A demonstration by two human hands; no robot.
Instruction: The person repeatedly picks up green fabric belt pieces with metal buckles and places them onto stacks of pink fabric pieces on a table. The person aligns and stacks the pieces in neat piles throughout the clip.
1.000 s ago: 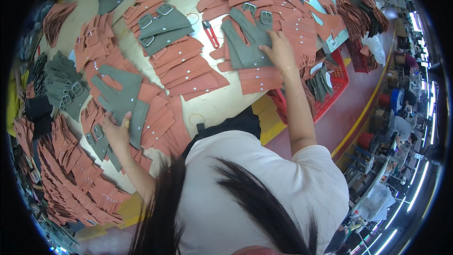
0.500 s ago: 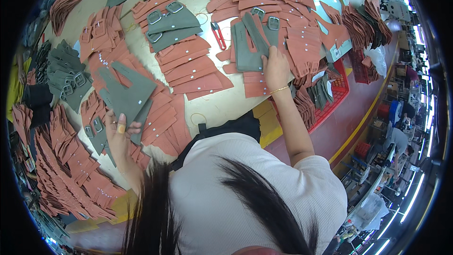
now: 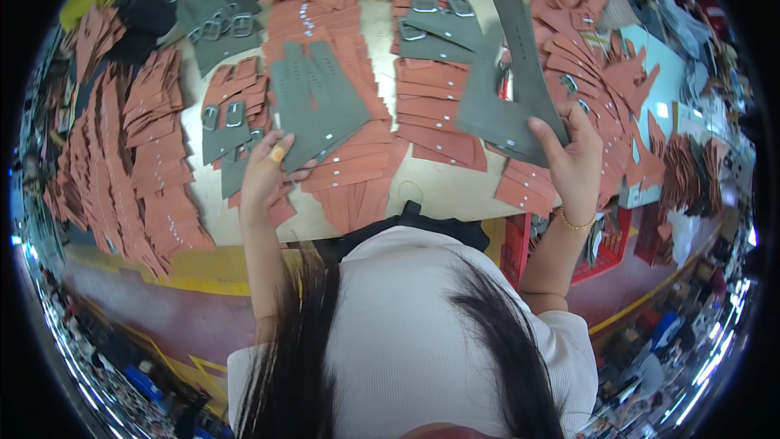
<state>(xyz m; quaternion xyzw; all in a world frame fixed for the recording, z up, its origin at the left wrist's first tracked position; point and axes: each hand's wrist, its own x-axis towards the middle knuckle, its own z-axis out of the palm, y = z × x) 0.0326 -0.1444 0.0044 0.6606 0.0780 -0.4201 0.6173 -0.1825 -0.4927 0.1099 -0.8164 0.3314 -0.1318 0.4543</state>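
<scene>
The right hand (image 3: 573, 150), between two and three o'clock, now holds a grey-green, leather-like piece with two straps (image 3: 520, 118) off the stack of coral leather-like pieces (image 3: 528, 189) below it; half a second ago the piece lay more over that stack. Its fingers pinch the lower right corner, thumb on top. The left hand (image 3: 268, 167), between nine and ten o'clock, grasps the lower left edge of a grey-green, slit panel with punched strips (image 3: 317, 106), which sits towards eleven o'clock over more coral pieces. So each hand has its own grey-green piece in its fingers.

Against the earlier frame, the view is turned leftward, the panel's strips point nearer twelve, and the strapped piece overlaps the silver-buckled grey-green pieces (image 3: 443, 32) between twelve and one. The red-handled snips (image 3: 504, 81), plain earlier, show only through the gap between the straps, above the cream surface (image 3: 455, 195).
</scene>
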